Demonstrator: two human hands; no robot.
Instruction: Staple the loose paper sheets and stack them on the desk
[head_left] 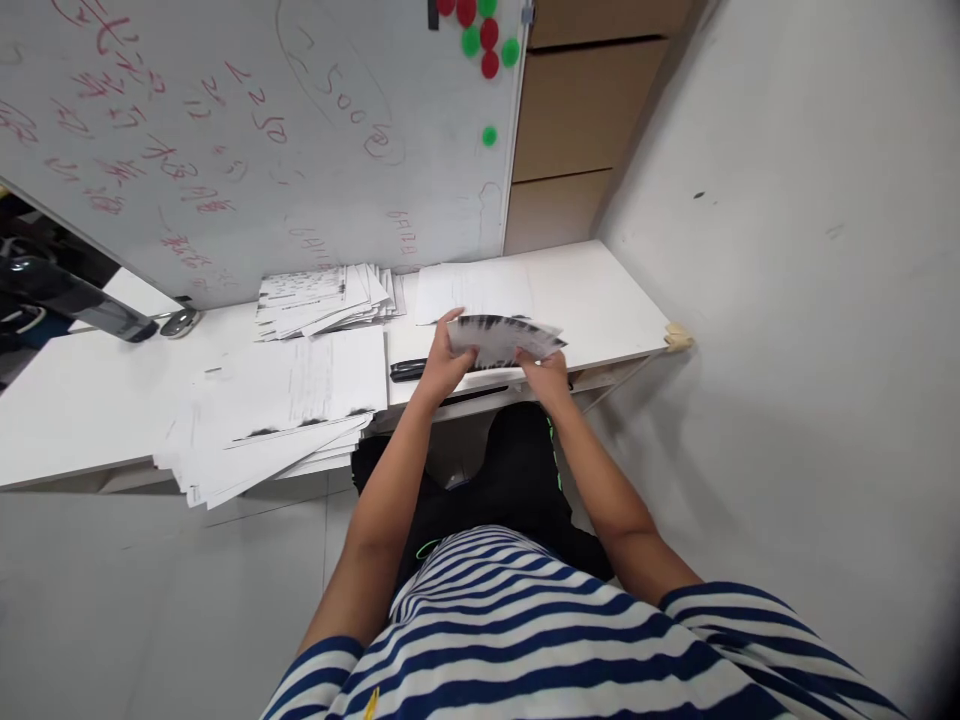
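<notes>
You hold the curved paper over the near edge of the desk, its long axis running left to right between your hands. Your left hand pinches its left end, your right hand its near right side; the flat white sheet lies just to the far side.

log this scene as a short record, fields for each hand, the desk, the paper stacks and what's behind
left hand: grips one end of a curved printed paper
right hand: grips the paper's other end
desk: white
stacks: rear paper stack; front paper stack, overhanging the front edge
behind: whiteboard with red magnets and green magnets
</notes>
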